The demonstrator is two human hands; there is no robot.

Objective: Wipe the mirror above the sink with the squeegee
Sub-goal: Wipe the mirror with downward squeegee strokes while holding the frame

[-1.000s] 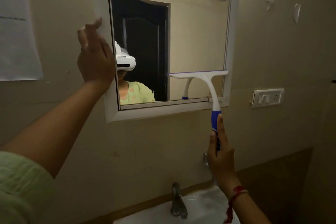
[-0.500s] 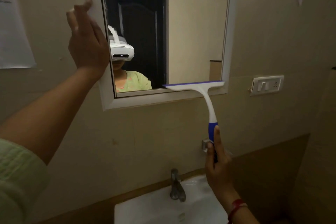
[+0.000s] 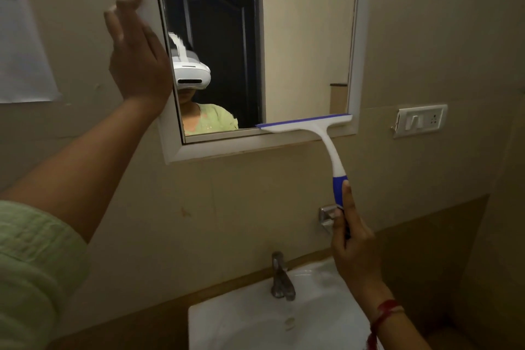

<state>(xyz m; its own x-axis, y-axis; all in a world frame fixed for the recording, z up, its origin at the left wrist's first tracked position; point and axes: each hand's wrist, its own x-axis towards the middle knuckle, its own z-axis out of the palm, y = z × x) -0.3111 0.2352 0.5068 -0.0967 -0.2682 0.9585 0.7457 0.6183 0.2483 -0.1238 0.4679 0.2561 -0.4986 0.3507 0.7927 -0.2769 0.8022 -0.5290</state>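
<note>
We clamp right hand (image 3: pixel 353 247) fingers on the white-and-blue plastic squeegee (image 3: pixel 308 125), blade at the white-framed wall mirror (image 3: pixel 298 37) 5 o'clock corner; left hand (image 3: pixel 136 57), fingers apart, steadies the frame.

Squeegee (image 3: pixel 326 133): smooth plastic, white head and neck, blue grip with a slightly satin look, thin blue blade strip along the top edge, looks rubbery. Mirror (image 3: pixel 298 37): glossy glass, clean reflection, framed in smooth white matt moulding, plastic or painted wood, cannot tell. Wall (image 3: pixel 227 202): matt beige paint, a few scuffs and small marks at 6 o'clock from the mirror. Sink (image 3: pixel 241 321) at 6 o'clock: glossy white ceramic with soft highlights. Tap (image 3: pixel 279 278): dull grey metal, worn sheen. Switch plate (image 3: pixel 420 121) at 3 o'clock: glossy white plastic. Sheet (image 3: pixel 20 51) at 9 o'clock: matt white paper. Sleeve (image 3: pixel 31 270): pale green woven cloth, creased.
</note>
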